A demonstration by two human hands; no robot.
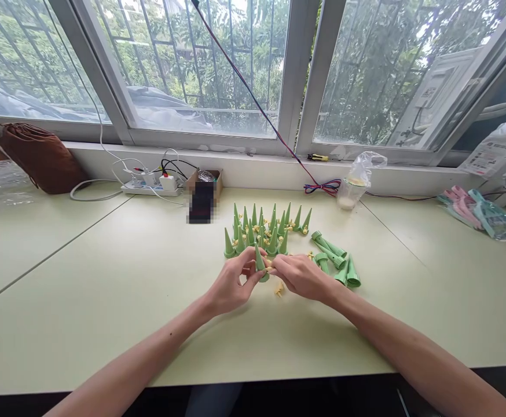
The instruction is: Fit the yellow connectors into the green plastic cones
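Note:
My left hand [234, 280] grips a green plant-watering spike [259, 259] near its base, with the tip pointing up. My right hand [299, 273] is closed in a pinch on a small yellow valve [268, 269] at the side of that spike; the fingers cover most of the valve. Just below my right fingers, a few loose yellow valves [279, 289] lie on the table. Beyond my hands, several upright green spikes [274, 238] stand in a group with yellow pieces at their bases. To the right of my right hand lie several loose green spikes [354, 274].
The pale green table [105, 301] ends at a window sill. Along the back are a power strip [151, 185] with cables, a small cardboard box [216, 182], a dark pixelated object [201, 202], a brown pouch [42, 157], and a bagged cup [351, 191]. Pink and teal packets [481, 211] lie far right.

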